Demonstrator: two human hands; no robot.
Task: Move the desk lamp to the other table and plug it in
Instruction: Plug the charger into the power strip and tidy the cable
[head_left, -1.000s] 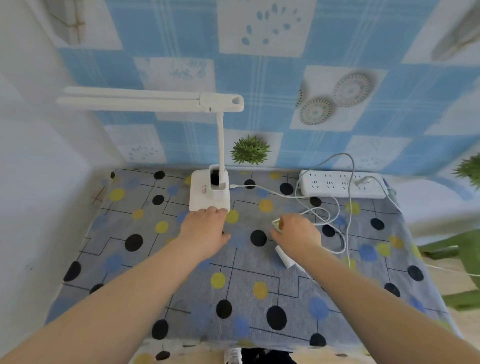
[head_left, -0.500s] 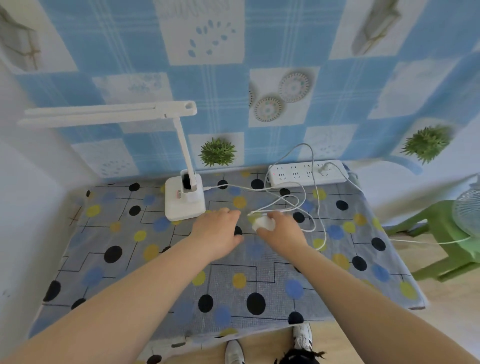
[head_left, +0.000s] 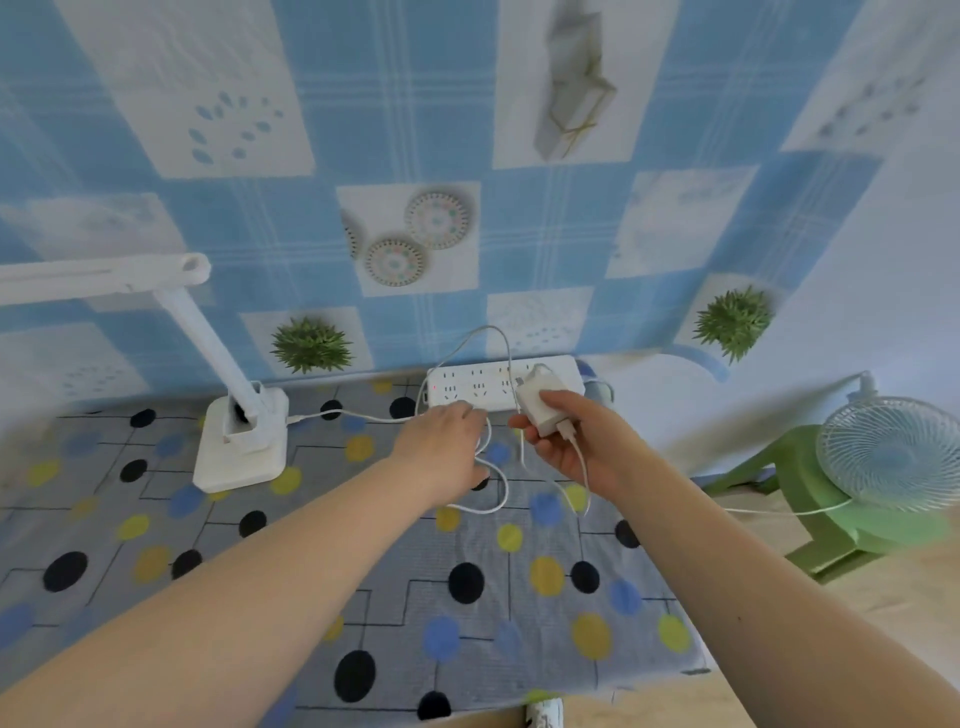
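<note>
The right hand (head_left: 576, 441) has lifted, now gripping the white power adapter (head_left: 540, 408) before the power strip (head_left: 467, 387); the left hand (head_left: 441, 447) is lying relaxed beside the white desk lamp (head_left: 241, 441).

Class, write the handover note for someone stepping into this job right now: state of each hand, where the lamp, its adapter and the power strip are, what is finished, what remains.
Right hand grips the white adapter, held just in front of the power strip, not yet plugged in.
Left hand rests over the loose cable; I cannot tell whether it grips it.
Desk lamp stands on the table's patterned cloth, cable attached at its base.
Done: lamp placed.
Left: push the adapter into a free socket on the strip.
</note>
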